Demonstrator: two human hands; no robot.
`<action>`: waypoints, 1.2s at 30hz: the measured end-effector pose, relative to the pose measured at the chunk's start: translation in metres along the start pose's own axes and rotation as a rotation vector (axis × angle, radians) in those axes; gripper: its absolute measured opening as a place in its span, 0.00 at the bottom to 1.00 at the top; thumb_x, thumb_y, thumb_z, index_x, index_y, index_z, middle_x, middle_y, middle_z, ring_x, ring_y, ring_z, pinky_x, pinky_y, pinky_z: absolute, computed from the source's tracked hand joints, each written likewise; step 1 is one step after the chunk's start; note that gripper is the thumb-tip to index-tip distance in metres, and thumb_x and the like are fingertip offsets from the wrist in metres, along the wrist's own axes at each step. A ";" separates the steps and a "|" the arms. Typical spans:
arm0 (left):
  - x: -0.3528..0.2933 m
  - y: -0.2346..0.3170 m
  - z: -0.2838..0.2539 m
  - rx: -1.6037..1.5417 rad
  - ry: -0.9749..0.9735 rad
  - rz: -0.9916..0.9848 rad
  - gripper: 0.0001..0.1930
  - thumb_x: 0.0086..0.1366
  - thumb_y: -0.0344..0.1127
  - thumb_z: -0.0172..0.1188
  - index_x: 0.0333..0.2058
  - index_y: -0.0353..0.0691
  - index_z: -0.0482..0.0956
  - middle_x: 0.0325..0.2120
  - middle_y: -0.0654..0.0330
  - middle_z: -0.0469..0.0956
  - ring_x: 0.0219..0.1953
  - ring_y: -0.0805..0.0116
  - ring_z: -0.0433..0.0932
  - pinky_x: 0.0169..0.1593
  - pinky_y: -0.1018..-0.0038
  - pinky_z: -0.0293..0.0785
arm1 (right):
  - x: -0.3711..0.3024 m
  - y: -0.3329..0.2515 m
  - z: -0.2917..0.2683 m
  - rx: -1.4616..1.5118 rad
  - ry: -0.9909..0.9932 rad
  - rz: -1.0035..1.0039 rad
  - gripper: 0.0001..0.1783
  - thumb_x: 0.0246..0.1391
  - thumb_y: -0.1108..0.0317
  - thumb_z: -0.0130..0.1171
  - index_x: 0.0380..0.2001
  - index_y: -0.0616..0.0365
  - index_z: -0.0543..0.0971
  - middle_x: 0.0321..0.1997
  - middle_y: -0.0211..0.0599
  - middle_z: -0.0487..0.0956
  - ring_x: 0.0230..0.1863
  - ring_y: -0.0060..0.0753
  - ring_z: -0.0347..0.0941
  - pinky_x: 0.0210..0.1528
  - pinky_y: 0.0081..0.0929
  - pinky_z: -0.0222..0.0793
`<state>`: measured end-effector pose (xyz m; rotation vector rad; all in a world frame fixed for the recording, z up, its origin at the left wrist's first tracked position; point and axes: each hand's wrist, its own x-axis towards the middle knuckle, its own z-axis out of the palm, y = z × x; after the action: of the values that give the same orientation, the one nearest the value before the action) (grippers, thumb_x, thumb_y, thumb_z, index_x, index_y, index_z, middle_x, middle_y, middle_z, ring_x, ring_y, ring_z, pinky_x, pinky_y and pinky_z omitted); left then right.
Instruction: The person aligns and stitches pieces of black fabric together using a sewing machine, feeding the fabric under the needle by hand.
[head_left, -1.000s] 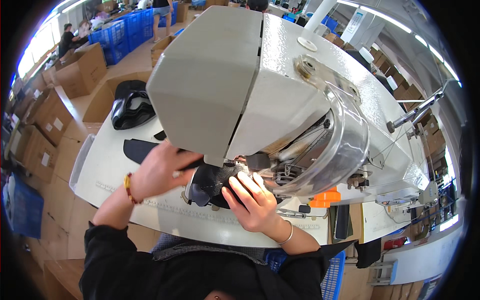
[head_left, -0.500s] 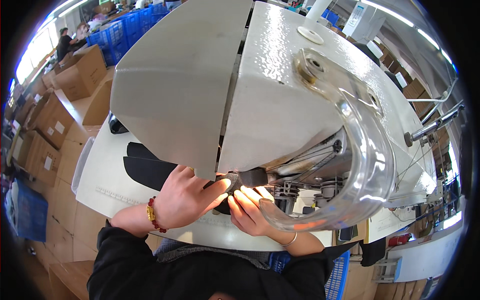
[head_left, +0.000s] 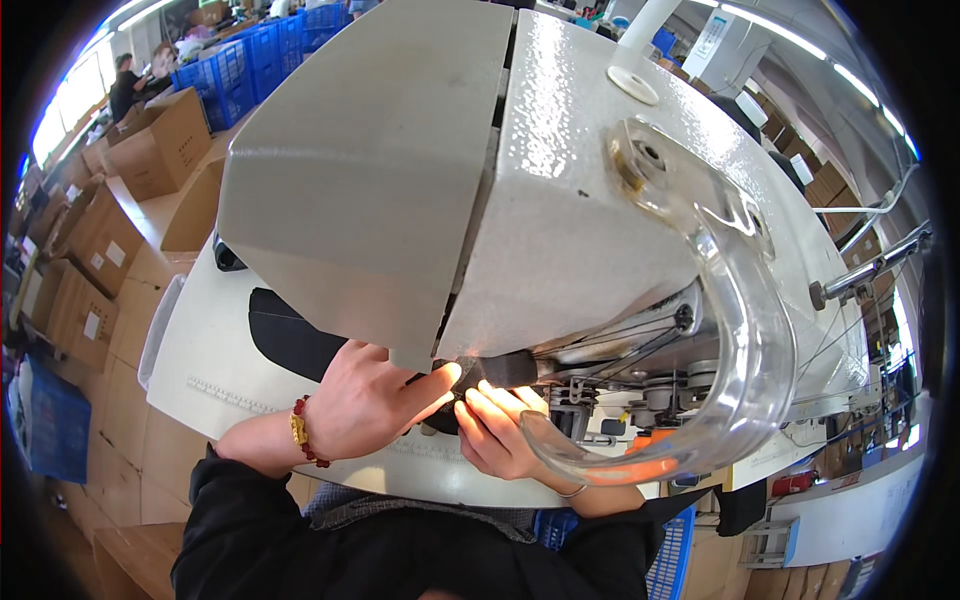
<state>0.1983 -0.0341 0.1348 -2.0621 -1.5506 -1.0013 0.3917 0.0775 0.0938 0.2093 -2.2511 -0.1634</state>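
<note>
A large off-white sewing machine head (head_left: 370,170) fills the middle of the view, and its needle area is hidden beneath it. Under its lower edge, both of my hands pinch a black fabric piece (head_left: 508,369). My left hand (head_left: 370,397) presses the fabric from the left with its index finger stretched toward the lit sewing spot. Fingers bunched, my right hand (head_left: 497,432) grips the near edge from the right, close to the clear curved guard (head_left: 755,330). More black fabric (head_left: 285,332) lies flat on the white table left of my left hand.
The white machine table (head_left: 195,345) carries a printed ruler strip (head_left: 230,394) along its front. Metal thread parts (head_left: 655,395) sit right of my hands. Blue crates (head_left: 225,85) and cardboard boxes (head_left: 155,145) stand at far left; another blue crate (head_left: 672,550) is below the table.
The view has shifted slightly, so the machine sits a little lower and further right. Less of the black fabric at left shows its second layer. Both hands keep their hold.
</note>
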 end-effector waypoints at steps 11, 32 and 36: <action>0.008 0.006 -0.018 -0.028 -0.081 0.017 0.17 0.50 0.38 0.70 0.40 0.43 0.83 0.21 0.68 0.73 0.28 0.67 0.72 0.31 0.71 0.69 | 0.014 0.015 -0.038 0.284 -0.040 0.158 0.25 0.36 0.67 0.66 0.43 0.62 0.80 0.47 0.47 0.76 0.37 0.45 0.74 0.38 0.32 0.72; 0.010 0.016 -0.008 0.027 -0.067 -0.089 0.10 0.50 0.32 0.67 0.33 0.40 0.80 0.29 0.63 0.76 0.39 0.60 0.73 0.41 0.66 0.70 | 0.004 0.007 -0.013 -0.082 -0.079 0.079 0.22 0.40 0.72 0.68 0.44 0.63 0.79 0.46 0.49 0.76 0.35 0.39 0.74 0.38 0.30 0.70; 0.009 0.017 -0.012 -0.029 -0.092 -0.133 0.10 0.50 0.31 0.66 0.33 0.40 0.80 0.31 0.61 0.76 0.40 0.60 0.73 0.42 0.67 0.70 | 0.014 0.010 -0.013 -0.144 -0.077 0.009 0.18 0.41 0.74 0.68 0.39 0.66 0.81 0.44 0.50 0.78 0.35 0.38 0.75 0.38 0.30 0.71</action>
<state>0.2120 -0.0411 0.1513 -2.0737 -1.7491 -0.9934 0.3918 0.0835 0.1141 0.1170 -2.3049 -0.3323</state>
